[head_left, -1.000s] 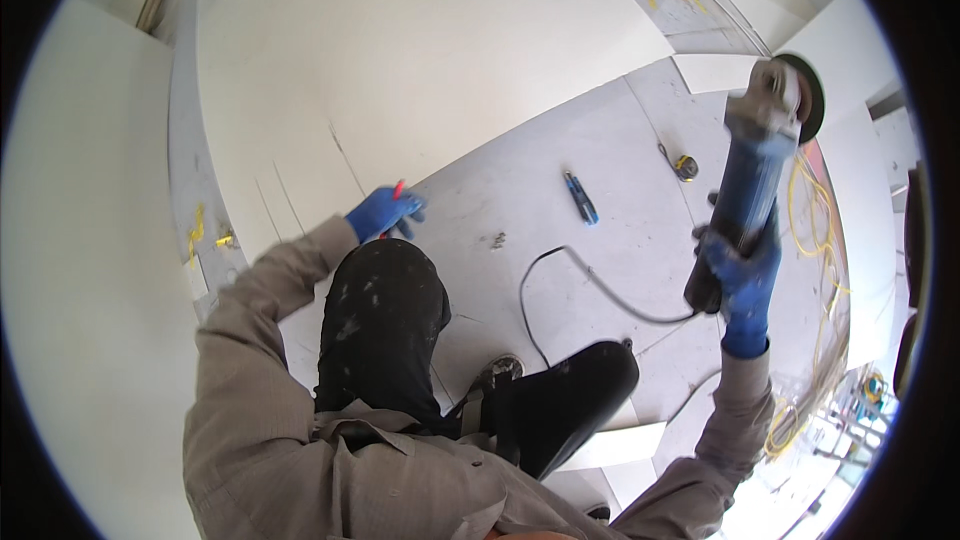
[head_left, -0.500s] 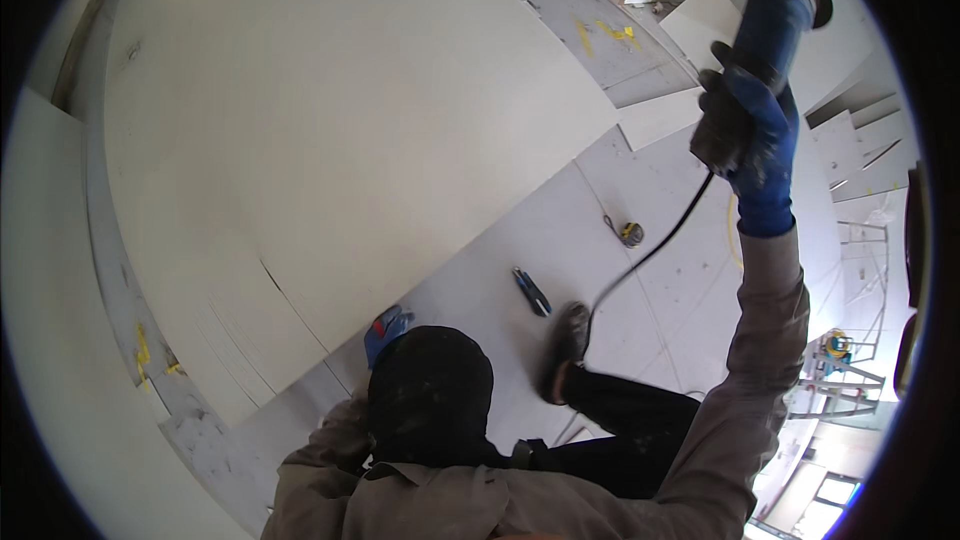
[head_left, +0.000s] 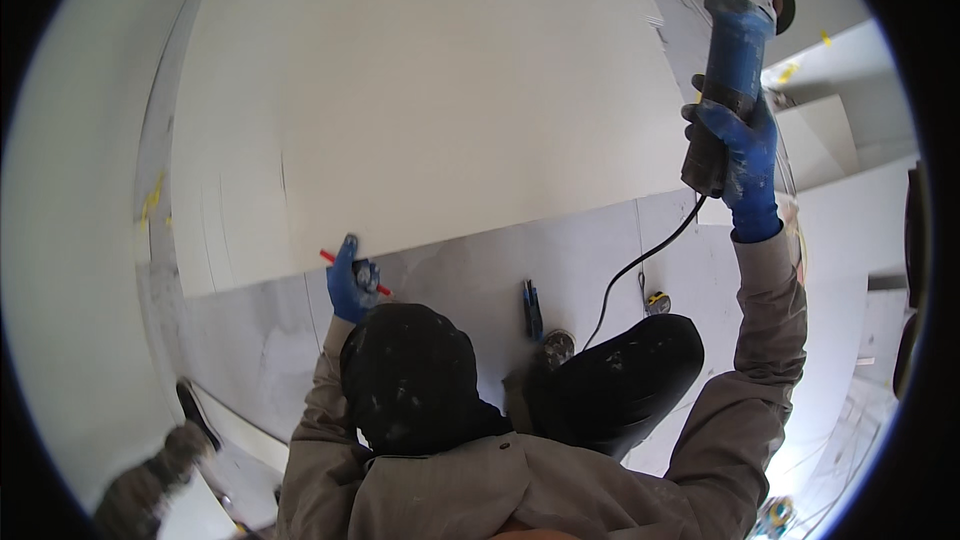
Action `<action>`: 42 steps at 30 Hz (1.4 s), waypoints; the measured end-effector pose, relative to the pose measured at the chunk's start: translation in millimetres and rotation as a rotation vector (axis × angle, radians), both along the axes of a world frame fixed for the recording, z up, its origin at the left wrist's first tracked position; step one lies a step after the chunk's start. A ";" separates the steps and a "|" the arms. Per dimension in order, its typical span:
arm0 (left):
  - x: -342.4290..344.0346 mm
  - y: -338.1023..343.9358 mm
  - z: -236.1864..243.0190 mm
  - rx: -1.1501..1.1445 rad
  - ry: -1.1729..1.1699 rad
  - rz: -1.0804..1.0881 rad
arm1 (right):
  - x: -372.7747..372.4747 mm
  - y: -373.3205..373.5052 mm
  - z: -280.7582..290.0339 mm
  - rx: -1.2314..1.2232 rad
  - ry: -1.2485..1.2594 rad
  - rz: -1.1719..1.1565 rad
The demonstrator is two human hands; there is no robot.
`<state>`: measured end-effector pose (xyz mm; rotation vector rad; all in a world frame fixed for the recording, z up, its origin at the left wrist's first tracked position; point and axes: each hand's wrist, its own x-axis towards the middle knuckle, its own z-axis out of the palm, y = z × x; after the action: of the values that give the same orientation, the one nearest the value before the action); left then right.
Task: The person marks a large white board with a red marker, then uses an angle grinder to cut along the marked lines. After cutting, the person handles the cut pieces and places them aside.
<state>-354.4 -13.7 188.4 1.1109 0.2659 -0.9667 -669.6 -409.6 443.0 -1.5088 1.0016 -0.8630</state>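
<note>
My right hand (head_left: 750, 155), in a blue glove, is wrapped round the dark rear grip of a blue angle grinder (head_left: 738, 35), held up at the upper right. The grinder's disc (head_left: 782, 2) points to the far right, and its black cord (head_left: 632, 265) hangs down toward my legs. My left hand (head_left: 352, 290), also gloved in blue, is closed on a thin red pencil-like stick (head_left: 327, 255) at the near edge of a large white panel (head_left: 440, 90). The fingertips lie by that edge; part of the stick is hidden by the hand.
On the grey floor before my knee lie a utility knife (head_left: 531, 308) and a tape measure (head_left: 657, 303). More white board pieces (head_left: 818, 135) lie at the right. A blurred dark leg-like shape (head_left: 150, 480) with a shoe is at the lower left.
The view has turned, so the panel's near edge lies flatter. My left hand has come out from behind the dark head covering, showing the red stick. The grinder remains raised in my right hand.
</note>
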 end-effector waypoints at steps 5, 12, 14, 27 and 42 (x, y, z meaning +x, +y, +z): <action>-33.5 -9.2 43.0 0.076 0.076 0.042 | -0.3 10.2 21.1 0.019 -0.004 0.099; -35.7 27.6 73.8 0.220 0.071 0.060 | 13.8 24.4 37.0 0.127 -0.034 0.097; -8.0 52.6 93.3 0.345 0.048 -0.073 | 29.6 37.0 26.3 0.187 -0.061 0.117; 118.5 -4.0 110.2 0.333 -0.542 -0.620 | 296.3 162.1 -156.9 0.155 0.339 0.247; 162.4 -203.5 45.1 0.080 -0.461 -0.581 | 332.8 150.7 -188.8 0.171 0.493 0.315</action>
<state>-192.1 -217.2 233.6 1.4867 -0.4206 -1.1734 -336.8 -258.9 254.2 -1.7093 1.1126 -0.1758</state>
